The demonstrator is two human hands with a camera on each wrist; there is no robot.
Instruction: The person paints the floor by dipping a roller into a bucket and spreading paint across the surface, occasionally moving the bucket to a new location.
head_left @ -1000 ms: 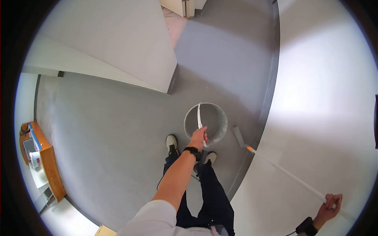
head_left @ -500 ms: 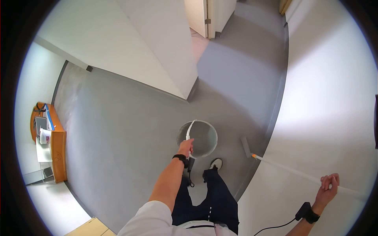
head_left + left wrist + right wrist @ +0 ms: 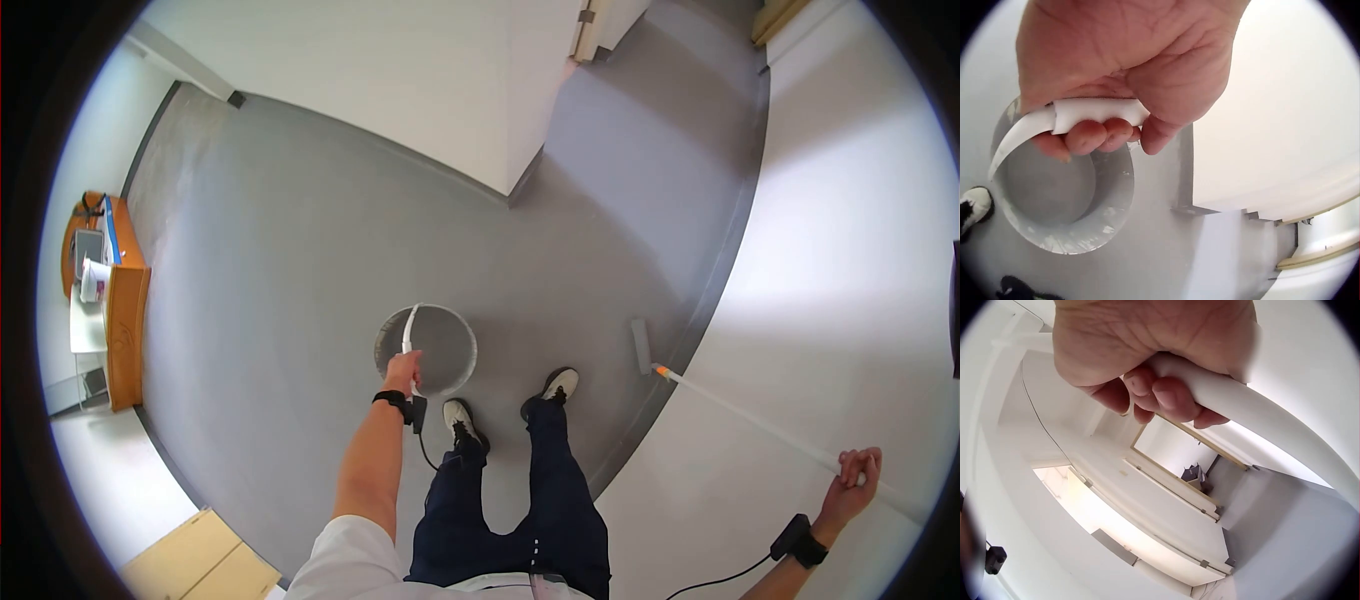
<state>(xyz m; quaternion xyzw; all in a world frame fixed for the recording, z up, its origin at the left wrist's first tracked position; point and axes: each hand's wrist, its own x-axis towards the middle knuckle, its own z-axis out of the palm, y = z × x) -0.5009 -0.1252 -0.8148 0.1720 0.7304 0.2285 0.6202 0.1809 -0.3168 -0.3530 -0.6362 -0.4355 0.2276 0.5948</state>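
My left hand [image 3: 402, 372] grips the white handle [image 3: 1094, 111] of a bucket [image 3: 473, 355], fingers curled round its sleeve. The bucket hangs in front of my left foot; its grey inside and smeared wall [image 3: 1113, 215] show in the left wrist view. Out to the right, my right hand [image 3: 857, 470] holds a long white pole [image 3: 745, 413], its fingers wrapped round it in the right wrist view. An orange collar [image 3: 662, 371] marks the pole's far end, joined to a grey paint roller [image 3: 640, 345] near the foot of the right wall.
A white wall [image 3: 840, 330] with dark skirting runs along my right. Ahead, a white wall corner [image 3: 510, 190] juts into the grey floor [image 3: 280, 270]. At the far left stands a wooden desk [image 3: 128, 330] with things on it; a pale yellow box [image 3: 200, 565] is at lower left.
The bucket and my left hand have shifted left across the head view. My feet have moved, and the wall corner appears farther right. Both hands keep their holds.
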